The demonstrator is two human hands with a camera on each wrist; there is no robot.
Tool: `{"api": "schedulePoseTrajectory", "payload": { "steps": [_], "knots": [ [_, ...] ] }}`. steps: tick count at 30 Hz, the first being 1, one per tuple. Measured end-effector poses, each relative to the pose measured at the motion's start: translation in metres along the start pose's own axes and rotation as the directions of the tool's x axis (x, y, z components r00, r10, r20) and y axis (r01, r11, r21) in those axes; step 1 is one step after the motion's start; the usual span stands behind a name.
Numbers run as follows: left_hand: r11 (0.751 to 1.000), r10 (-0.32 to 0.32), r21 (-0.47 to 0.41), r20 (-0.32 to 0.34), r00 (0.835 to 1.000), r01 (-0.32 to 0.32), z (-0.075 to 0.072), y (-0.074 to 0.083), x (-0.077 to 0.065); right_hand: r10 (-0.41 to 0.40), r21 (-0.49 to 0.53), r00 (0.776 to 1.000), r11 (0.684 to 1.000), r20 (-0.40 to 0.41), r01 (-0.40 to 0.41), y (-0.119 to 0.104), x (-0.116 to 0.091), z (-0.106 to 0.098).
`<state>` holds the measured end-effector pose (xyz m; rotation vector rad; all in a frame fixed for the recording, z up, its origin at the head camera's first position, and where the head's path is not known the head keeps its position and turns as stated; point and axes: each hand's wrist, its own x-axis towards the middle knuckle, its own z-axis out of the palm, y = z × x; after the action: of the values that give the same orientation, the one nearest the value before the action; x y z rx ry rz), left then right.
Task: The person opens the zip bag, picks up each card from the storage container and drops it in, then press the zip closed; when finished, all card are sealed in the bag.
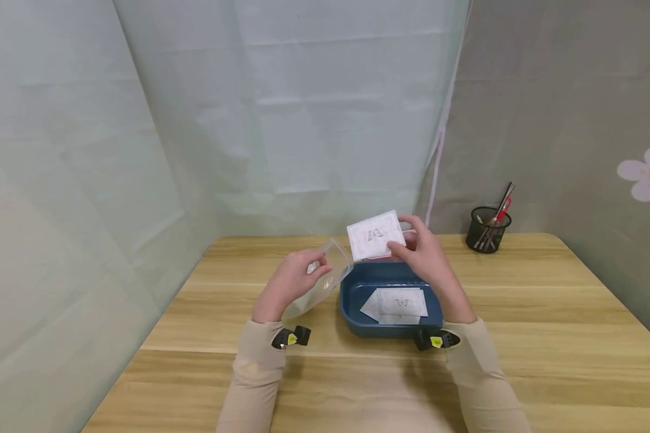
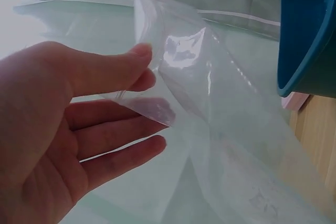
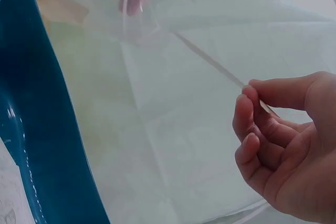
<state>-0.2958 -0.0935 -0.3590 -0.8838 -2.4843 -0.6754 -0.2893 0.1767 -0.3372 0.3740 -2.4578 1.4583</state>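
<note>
My left hand (image 1: pixel 292 279) pinches the edge of a clear plastic bag (image 1: pixel 318 290) between thumb and index finger. In the left wrist view the bag (image 2: pixel 231 93) spreads out limp from the fingertips, its mouth toward the top. My right hand (image 1: pixel 428 255) holds a thin white card (image 1: pixel 365 237) printed with a butterfly, thumb in front and fingers behind. It is raised over the far edge of a blue bin (image 1: pixel 349 325), close to the bag's upper corner. Seen edge-on in the right wrist view, the card (image 3: pixel 210 61) is a narrow strip. More white butterfly cards (image 1: pixel 403 302) lie overlapping inside the bin.
A black mesh pen cup (image 1: pixel 485 237) with pens and other slim items stands at the table's back right. Something pink (image 2: pixel 295 100) shows beside the bin. Pale cloth curtains (image 1: pixel 325 120) hang behind the wooden table (image 1: pixel 547 361).
</note>
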Motion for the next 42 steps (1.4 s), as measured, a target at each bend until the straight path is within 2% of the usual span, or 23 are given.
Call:
{"api": "schedulePoseTrajectory", "payload": {
  "steps": [5, 9, 14, 18, 23, 26, 30, 34, 42],
  "knots": [
    [1.000, -0.010, -0.008, -0.041, 0.999, 0.010, 0.003, 0.002, 0.003, -0.037, 0.058, 0.999, 0.998, 0.014, 0.037, -0.005, -0.002, 0.010],
    [1.000, -0.024, -0.021, -0.068, 0.997, 0.022, 0.004, 0.005, 0.004, -0.047, 0.043, 0.999, 0.998, 0.014, 0.046, -0.008, -0.004, 0.017],
    [0.996, -0.076, -0.045, -0.099, 0.992, 0.072, 0.005, 0.007, 0.005, -0.073, 0.020, 0.997, 0.997, 0.020, 0.073, -0.013, -0.006, 0.022],
    [0.994, -0.086, -0.074, -0.127, 0.988, 0.077, 0.006, 0.007, 0.006, -0.088, 0.005, 0.996, 0.996, 0.027, 0.088, -0.014, -0.008, 0.023],
    [0.992, -0.099, -0.092, -0.123, 0.987, 0.088, 0.008, 0.007, 0.007, -0.104, 0.007, 0.993, 0.995, 0.048, 0.104, -0.016, -0.008, 0.025],
    [0.993, -0.086, -0.095, -0.114, 0.990, 0.075, 0.010, 0.007, 0.009, -0.126, -0.012, 0.989, 0.992, 0.073, 0.127, -0.017, -0.009, 0.028],
    [0.996, -0.037, -0.081, -0.112, 0.993, 0.028, 0.012, 0.009, 0.010, -0.164, -0.061, 0.981, 0.983, 0.104, 0.171, -0.017, -0.010, 0.033],
    [0.998, -0.005, -0.068, -0.122, 0.992, -0.003, 0.013, 0.011, 0.010, -0.197, -0.098, 0.975, 0.973, 0.108, 0.207, -0.016, -0.010, 0.038],
    [0.997, 0.028, -0.061, -0.136, 0.990, -0.037, 0.013, 0.014, 0.010, -0.245, -0.077, 0.961, 0.964, 0.125, 0.256, -0.012, -0.008, 0.045]
  ]
}}
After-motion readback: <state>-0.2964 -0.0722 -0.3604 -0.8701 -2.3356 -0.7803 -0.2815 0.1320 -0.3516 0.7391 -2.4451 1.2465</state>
